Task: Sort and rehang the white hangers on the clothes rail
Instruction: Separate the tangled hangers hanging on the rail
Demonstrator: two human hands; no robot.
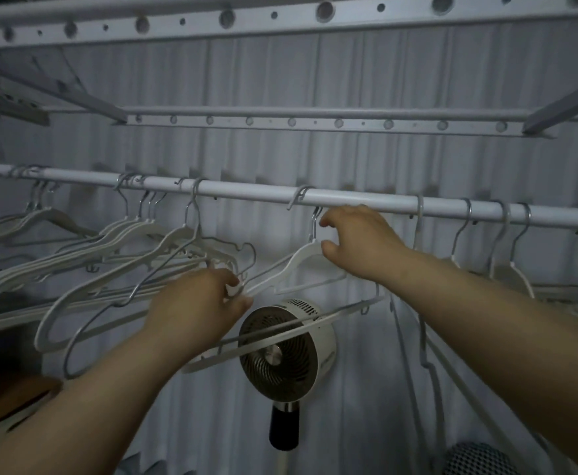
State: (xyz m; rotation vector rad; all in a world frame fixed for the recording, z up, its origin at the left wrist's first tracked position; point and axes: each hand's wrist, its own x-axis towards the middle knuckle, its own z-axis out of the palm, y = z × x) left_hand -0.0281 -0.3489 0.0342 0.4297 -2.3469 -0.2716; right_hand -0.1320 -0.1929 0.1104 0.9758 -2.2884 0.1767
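White hangers (116,241) crowd the clothes rail (246,193), and one hanger (292,260) just beneath it is pinched at the neck by the right hand (359,241) while the left hand (198,303) grips its lower tip, apparently steadying it to place the hook.

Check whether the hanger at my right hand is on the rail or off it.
On, it appears: the hanger has its hook curled over the rail beside the right hand, which grips its neck.

White hangers (150,229) along clothes rail (253,194)
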